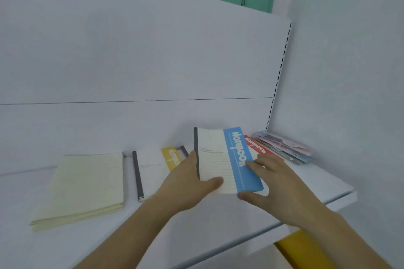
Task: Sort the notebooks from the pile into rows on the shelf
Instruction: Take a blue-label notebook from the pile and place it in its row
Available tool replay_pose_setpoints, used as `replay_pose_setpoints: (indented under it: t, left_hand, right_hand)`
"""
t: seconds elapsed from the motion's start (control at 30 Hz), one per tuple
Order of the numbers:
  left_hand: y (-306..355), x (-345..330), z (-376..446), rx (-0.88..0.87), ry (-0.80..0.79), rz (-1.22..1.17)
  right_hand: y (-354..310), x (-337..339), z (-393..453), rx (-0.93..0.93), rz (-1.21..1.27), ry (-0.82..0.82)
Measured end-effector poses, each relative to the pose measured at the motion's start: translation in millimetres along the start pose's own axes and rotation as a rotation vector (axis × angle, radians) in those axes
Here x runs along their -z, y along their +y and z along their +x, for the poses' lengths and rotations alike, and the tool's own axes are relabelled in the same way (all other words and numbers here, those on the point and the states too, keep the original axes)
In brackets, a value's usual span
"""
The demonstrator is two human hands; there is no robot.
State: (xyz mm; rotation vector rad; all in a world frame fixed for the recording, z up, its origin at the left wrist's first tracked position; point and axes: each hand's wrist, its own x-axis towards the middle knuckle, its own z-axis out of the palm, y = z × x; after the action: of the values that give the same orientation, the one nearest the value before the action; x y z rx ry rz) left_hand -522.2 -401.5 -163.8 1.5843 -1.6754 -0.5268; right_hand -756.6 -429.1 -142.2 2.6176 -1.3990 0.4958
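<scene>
- Left grip [192,179] clasps the blue notebook [227,159], thumb on its cover.
- Right grip [277,185] lies loosely open, fingers touching its blue band.
- Pile [284,148] at two o'clock; cream stack [87,185] at nine, on the shelf [317,183].

Bare forearms, apparently no sleeves.

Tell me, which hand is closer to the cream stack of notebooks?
Left. The left hand holds the blue-striped notebook on the side facing the flat cream stack of notebooks; the right hand touches its far side, farther away.
</scene>
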Motion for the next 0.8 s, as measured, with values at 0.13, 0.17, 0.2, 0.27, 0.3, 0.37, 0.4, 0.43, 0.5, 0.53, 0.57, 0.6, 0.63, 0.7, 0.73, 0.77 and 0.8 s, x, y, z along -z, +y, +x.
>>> replay_pose_setpoints:
  t: [0.13, 0.17, 0.2, 0.27, 0.3, 0.37, 0.4, 0.43, 0.5, 0.53, 0.57, 0.6, 0.63, 0.7, 0.73, 0.77, 0.8]
  left_hand:
    - [-11, -8, 29, 0.008, -0.155, 0.088]
    - [-11, -11, 33, 0.016, -0.144, 0.146]
    - [-10, -15, 36, 0.026, -0.125, 0.244]
    - [-10, -20, 41, 0.033, -0.062, 0.487]
    - [-11, -21, 44, 0.027, -0.028, 0.588]
    - [-15, -26, 50, 0.017, 0.015, 0.746]
    - [-17, -30, 52, 0.022, 0.024, 0.809]
    - [-19, -33, 54, 0.039, 0.016, 0.866]
    - [-20, -41, 56, 0.111, -0.041, 0.953]
    - [-19, -44, 56, 0.147, -0.067, 0.985]
    - [-18, -47, 58, 0.172, -0.083, 1.012]
    - [-16, -48, 59, 0.191, -0.092, 1.029]
    - [-16, -50, 60, 0.211, -0.101, 1.026]
    - [-15, -50, 61, 0.25, -0.119, 0.978]
    - [-16, -50, 62, 0.26, -0.125, 0.96]
    - [-18, -49, 62, 0.267, -0.128, 0.952]
    - [-19, -49, 63, 0.275, -0.125, 0.944]
  right_hand:
    - [31, -16, 32, 0.059, 0.028, -0.086]
    - [37, -21, 40, 0.081, 0.034, -0.094]
    - [43, -25, 46, 0.104, 0.035, -0.099]
    - [53, -36, 59, 0.141, 0.044, -0.112]
    - [57, -41, 66, 0.16, 0.055, -0.113]
    - [66, -51, 80, 0.204, 0.071, -0.107]
    - [70, -55, 86, 0.232, 0.073, -0.109]
    - [74, -60, 92, 0.258, 0.072, -0.116]
    - [78, -69, 102, 0.317, 0.088, -0.135]
    - [81, -74, 106, 0.347, 0.091, -0.151]
    - [86, -81, 110, 0.367, 0.091, -0.164]
    - [91, -88, 114, 0.381, 0.084, -0.162]
    - [94, -94, 117, 0.392, 0.073, -0.159]
    - [98, -99, 122, 0.407, 0.06, -0.169]
    - [99, -101, 123, 0.417, 0.064, -0.167]
    - [101, -102, 125, 0.428, 0.069, -0.162]
    - [102, -103, 127, 0.439, 0.07, -0.157]
